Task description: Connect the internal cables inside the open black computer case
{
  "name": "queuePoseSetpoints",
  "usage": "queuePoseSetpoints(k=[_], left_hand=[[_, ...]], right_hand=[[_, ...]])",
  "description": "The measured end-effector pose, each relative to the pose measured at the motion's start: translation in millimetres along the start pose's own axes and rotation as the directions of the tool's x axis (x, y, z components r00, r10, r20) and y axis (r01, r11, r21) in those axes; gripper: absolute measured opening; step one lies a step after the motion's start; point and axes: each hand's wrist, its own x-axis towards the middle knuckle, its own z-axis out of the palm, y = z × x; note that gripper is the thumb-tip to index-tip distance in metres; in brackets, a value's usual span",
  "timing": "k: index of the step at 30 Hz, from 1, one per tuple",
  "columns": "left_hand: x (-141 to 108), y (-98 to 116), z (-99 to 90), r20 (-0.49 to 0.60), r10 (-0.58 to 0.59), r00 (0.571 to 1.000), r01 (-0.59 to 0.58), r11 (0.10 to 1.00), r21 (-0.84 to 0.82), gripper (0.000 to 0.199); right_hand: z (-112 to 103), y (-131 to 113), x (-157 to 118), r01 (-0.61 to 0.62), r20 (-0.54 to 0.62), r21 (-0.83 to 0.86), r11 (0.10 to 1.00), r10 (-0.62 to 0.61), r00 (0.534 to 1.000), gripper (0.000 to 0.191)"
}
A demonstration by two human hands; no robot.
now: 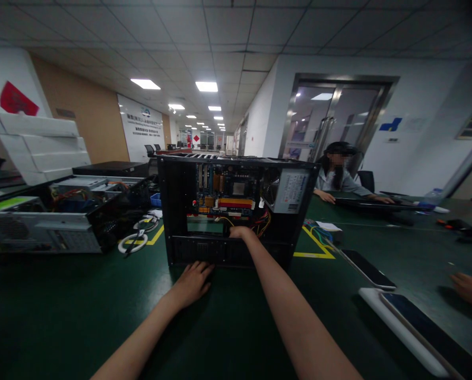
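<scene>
An open black computer case (192, 250) stands upright on the table in front of me, its side panel off. Inside it are a motherboard (204, 182), red and yellow memory slots (236, 203) and a silver power supply (291, 191) at the upper right. Coloured cables (266, 224) hang below the power supply. My left hand (192, 282) lies spread on the table, fingertips at the lower edge of the case. My right hand (238, 232) reaches over the bottom rail into the case. Its fingers are hidden, near a thin yellow cable (223, 219).
Another opened computer case (54, 232) lies at the left, near a coiled white cable (133, 243). Phones (368, 268) and a white slab-like object (402, 332) lie at the right. A person (337, 174) sits across the table; another person's hand (471, 289) rests at the right edge.
</scene>
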Motion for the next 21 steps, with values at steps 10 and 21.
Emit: queuePoseSetpoints(k=[10,21], left_hand=[[0,-1,-1.1,0.011,0.013,1.000,-0.013,1.000,-0.008,0.047],[1,-4,4.6,-0.010,0.019,1.000,-0.019,1.000,0.014,0.046]], right_hand=[[4,2,4,0.035,-0.199,0.113,0.993,-0.011,0.980,0.017],[-3,-5,-16,-0.076,-0.165,0.828,0.555,0.372,0.914,0.017]])
